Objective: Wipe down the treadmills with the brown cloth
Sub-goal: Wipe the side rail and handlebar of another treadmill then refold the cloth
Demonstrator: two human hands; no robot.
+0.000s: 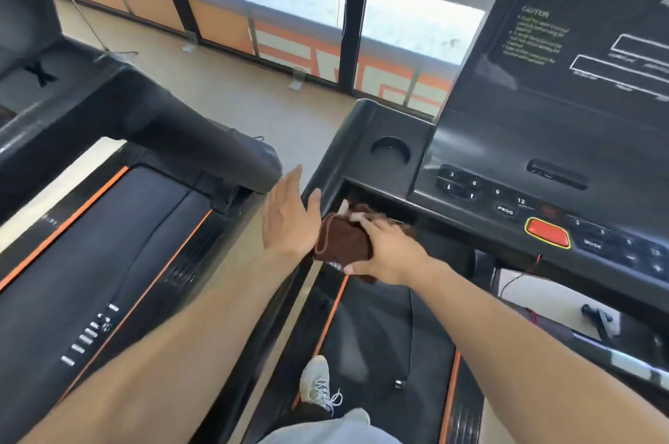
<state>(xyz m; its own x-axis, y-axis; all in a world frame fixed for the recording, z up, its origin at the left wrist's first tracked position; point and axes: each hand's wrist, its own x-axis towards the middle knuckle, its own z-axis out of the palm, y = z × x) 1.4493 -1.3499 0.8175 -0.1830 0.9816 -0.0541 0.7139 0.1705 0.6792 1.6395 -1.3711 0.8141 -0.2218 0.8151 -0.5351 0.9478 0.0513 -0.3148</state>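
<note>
I stand on the belt of a black treadmill (383, 328) with orange stripes. Its console (543, 139) rises at the right. My right hand (389, 252) grips the folded brown cloth (344, 239) against the left handrail, just below the console's cup holder (391, 150). Fingers lie over the cloth's top and the thumb curls under its near edge. My left hand (289, 217) hovers flat with straight fingers just left of the cloth, close to it but holding nothing. A second treadmill (119, 244) stands to the left.
The second treadmill's handrail (202, 150) ends close to my left hand. A red stop button (547, 233) and keypad sit on the console. Tall windows (260, 9) stand ahead over a tan floor. My shoe (315, 378) is on the belt.
</note>
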